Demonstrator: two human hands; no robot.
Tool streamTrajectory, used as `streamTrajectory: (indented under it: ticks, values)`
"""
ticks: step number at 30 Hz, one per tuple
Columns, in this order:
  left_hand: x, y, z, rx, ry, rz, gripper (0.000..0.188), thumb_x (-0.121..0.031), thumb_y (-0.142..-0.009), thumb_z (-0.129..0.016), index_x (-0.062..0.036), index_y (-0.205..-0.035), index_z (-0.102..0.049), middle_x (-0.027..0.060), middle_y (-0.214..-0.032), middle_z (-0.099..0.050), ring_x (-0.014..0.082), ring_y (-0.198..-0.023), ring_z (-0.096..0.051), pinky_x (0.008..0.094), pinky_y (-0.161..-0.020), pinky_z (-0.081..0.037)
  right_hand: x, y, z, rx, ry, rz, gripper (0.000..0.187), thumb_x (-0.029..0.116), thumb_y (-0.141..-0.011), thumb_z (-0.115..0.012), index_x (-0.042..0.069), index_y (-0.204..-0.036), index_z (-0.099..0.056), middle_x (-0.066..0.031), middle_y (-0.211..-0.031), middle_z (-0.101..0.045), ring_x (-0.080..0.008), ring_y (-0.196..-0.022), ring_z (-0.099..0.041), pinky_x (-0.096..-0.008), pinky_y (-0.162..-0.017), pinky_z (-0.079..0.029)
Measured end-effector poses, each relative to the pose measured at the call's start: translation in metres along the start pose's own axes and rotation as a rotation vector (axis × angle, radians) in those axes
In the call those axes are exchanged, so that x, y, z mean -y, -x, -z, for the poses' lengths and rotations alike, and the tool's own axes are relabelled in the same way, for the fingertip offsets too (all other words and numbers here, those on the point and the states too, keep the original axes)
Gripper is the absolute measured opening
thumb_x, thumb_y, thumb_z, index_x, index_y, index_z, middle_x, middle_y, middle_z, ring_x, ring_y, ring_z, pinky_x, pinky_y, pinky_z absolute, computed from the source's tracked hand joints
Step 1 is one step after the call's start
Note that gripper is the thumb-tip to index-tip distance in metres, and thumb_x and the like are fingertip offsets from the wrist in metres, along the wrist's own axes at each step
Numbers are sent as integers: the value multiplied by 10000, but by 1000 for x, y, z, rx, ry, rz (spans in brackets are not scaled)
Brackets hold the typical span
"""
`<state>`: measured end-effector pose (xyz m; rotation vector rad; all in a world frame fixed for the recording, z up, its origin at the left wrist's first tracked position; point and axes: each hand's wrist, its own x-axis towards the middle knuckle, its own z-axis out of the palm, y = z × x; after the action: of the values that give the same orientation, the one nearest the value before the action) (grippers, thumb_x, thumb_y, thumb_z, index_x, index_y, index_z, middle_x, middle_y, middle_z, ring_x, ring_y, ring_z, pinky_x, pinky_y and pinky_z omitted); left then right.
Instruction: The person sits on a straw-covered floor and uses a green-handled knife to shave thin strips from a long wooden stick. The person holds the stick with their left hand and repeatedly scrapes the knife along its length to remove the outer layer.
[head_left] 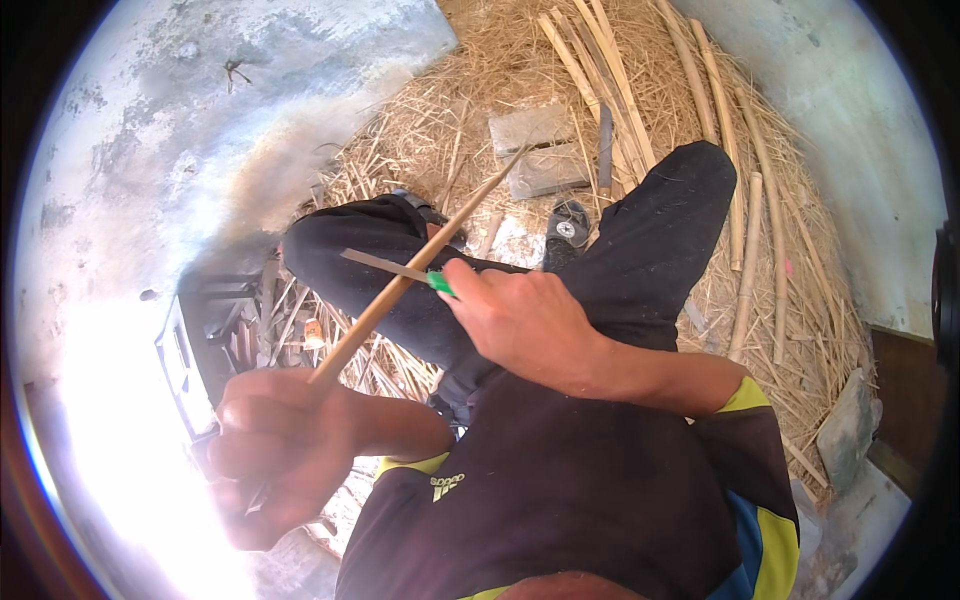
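My left hand (pixel 285 445) is closed around the lower end of a long bamboo stick (pixel 385 300). The stick slants up and to the right, away from me, narrowing toward its far tip. In my right hand (pixel 530 325) is a knife with a green handle (pixel 440 284) and a narrow, flat blade (pixel 375 262). The blade points left and crosses the stick around the middle of its length. Whether its edge bites into the bamboo I cannot tell. Both hands are above my bent legs, in dark trousers (pixel 660 240).
Straw and shavings (pixel 470 60) cover the floor. Bamboo poles (pixel 755 230) lie at the right, with split strips (pixel 600 70) at the back. Two bricks (pixel 545 170) sit ahead, beside a dark flat blade (pixel 605 145). A wall (pixel 220 110) rises on the left.
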<state>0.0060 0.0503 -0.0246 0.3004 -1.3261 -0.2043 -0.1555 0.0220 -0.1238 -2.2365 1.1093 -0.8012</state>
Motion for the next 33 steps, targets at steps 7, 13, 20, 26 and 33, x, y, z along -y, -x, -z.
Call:
streamTrajectory:
  ticks: [7, 13, 20, 26, 33]
  values:
    - [-5, 1, -6, 82, -76, -19, 439, -443, -961, -255, -98, -896, -519, -22, -469, -301, 70, -316, -210, 221, -305, -197, -10, 4, -9, 32, 88, -97, 210, 215, -892, -530, 12, -940, -501, -128, -608, -585, -300, -512, -590, -396, -451, -468]
    - [-2, 4, -18, 59, -5, -1, 481, -459, -970, -210, -86, -917, -509, -9, -478, -314, 75, -315, -222, 216, -283, -203, -94, 36, -30, 36, 304, -374, 201, 188, -895, -490, 18, -1000, -470, -199, -586, -580, -364, -563, -604, -440, -499, -481]
    - [0, -1, -26, -67, -88, 26, 443, -471, -962, -234, -129, -780, -448, -11, -465, -283, 74, -315, -203, 213, -297, -175, 11, 11, 10, -20, -218, 9, 205, 204, -904, -518, 2, -928, -492, -186, -585, -557, -376, -536, -572, -438, -463, -433]
    - [-1, 8, -32, -144, -170, -39, 383, -426, -960, -258, -125, -743, -355, 22, -502, -302, 106, -333, -233, 248, -344, -207, 5, 5, 22, 98, -124, -135, 183, 183, -890, -543, 12, -921, -484, -172, -573, -550, -369, -517, -566, -432, -449, -436]
    - [7, -4, -47, -409, -439, -13, 448, -450, -944, -303, -169, -596, -276, -31, -438, -207, 75, -311, -170, 217, -307, -164, -24, 4, 2, 97, -42, -265, 225, 214, -908, -513, -5, -903, -465, -175, -508, -518, -362, -479, -566, -451, -439, -455]
